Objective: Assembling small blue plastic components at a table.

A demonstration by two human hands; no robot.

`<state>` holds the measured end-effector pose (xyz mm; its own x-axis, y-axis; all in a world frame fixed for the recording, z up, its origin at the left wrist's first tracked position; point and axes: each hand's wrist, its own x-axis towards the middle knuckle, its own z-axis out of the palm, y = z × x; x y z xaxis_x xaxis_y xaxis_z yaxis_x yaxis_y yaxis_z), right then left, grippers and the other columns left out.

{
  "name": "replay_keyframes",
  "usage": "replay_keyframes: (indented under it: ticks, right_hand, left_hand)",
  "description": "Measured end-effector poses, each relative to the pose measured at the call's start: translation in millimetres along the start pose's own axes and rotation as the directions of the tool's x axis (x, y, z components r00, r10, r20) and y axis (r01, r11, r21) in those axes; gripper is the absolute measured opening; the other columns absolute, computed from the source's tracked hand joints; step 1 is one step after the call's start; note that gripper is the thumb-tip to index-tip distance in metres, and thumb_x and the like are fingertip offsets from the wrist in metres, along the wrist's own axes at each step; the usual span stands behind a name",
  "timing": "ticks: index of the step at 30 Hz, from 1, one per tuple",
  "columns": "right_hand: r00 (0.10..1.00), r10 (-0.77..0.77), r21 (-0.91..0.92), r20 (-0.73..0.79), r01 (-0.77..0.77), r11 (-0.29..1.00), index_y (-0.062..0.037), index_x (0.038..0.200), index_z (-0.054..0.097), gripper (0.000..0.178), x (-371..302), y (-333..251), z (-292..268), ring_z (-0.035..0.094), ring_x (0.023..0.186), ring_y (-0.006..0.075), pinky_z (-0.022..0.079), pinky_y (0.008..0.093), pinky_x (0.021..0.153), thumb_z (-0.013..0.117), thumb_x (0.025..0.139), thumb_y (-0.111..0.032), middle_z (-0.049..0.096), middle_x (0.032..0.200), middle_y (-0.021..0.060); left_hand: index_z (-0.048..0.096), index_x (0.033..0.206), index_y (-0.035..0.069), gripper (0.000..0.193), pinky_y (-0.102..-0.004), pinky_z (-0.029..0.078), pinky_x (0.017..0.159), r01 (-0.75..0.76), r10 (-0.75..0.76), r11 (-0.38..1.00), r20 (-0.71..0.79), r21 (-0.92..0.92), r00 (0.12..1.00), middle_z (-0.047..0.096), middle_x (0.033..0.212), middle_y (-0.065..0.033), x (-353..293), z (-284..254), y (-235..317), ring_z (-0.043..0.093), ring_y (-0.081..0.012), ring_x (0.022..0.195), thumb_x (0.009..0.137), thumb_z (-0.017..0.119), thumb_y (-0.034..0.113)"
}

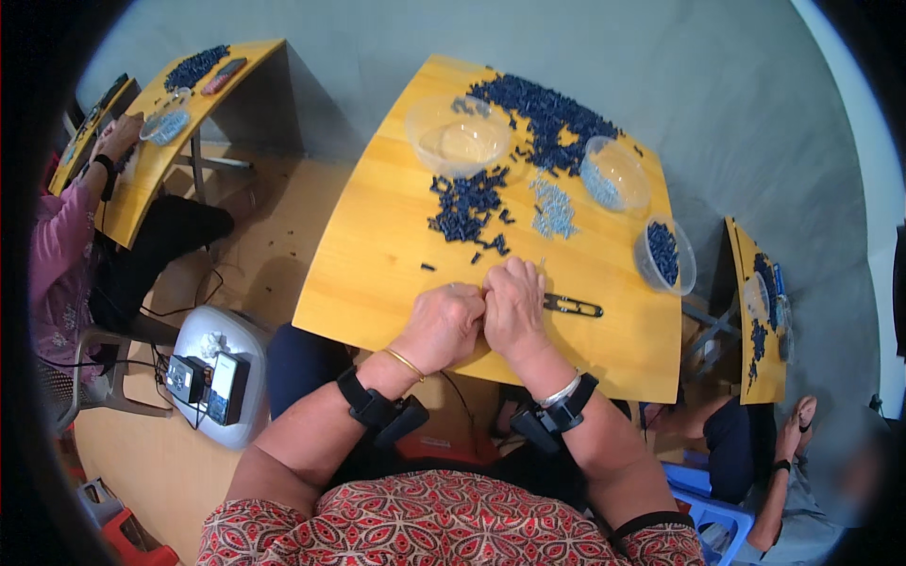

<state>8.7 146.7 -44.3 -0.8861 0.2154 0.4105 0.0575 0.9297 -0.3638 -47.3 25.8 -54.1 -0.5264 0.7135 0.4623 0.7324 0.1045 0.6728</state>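
Note:
My left hand (447, 327) and my right hand (515, 307) meet over the near edge of the yellow table (368, 255). Both have their fingers curled and pressed together; whatever lies between the fingertips is hidden. Beside my right hand lies a black thread snipper (574, 305). Just beyond my hands a loose heap of small dark blue plastic pieces (464, 208) is spread out, with a single piece (428, 267) apart from it. To the right of that heap is a scatter of small silvery metal pieces (553, 208).
A large pile of dark blue pieces (538, 108) covers the table's far side. Around it stand transparent bowls: one nearly bare (458, 141), one with silvery pieces (613, 174), one with blue pieces (665, 255). People sit at tables left and right. A white stool (219, 363) holds electronic boxes.

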Motion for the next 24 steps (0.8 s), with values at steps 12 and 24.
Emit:
replay_keyframes:
  ticks: [12, 24]
  right_hand:
    - [0.984, 0.094, 0.331, -0.148, -0.04, 0.943, -0.0052, 0.079, 0.052, 0.006, -4, 10, 1, 0.05, 0.079, 0.0302, 0.038, 0.0407, 0.072, 0.048, 0.075, -0.005, 0.053, 0.08, 0.0116]
    - [0.962, 0.002, 0.41, -0.273, 0.115, 0.905, -0.0013, 0.089, 0.051, 0.012, -39, -91, -90, 0.055, 0.065, 0.0226, 0.045, 0.0305, 0.061, 0.057, 0.079, -0.003, 0.054, 0.072, 0.0113]
  left_hand:
    - [0.062, 0.075, 0.004, 0.004, -0.0312, 0.044, 0.054, 0.086, -0.09, 0.969, -0.007, -0.233, 0.996, 0.058, 0.066, -0.0078, -1, -2, -5, 0.055, -0.0217, 0.06, 0.072, 0.061, 0.006]
    - [0.063, 0.087, 0.0, 0.013, -0.0212, 0.04, 0.054, 0.285, -0.329, -0.028, 0.279, -0.958, 0.902, 0.055, 0.066, -0.001, -22, -65, 73, 0.049, -0.0081, 0.058, 0.081, 0.061, 0.012]
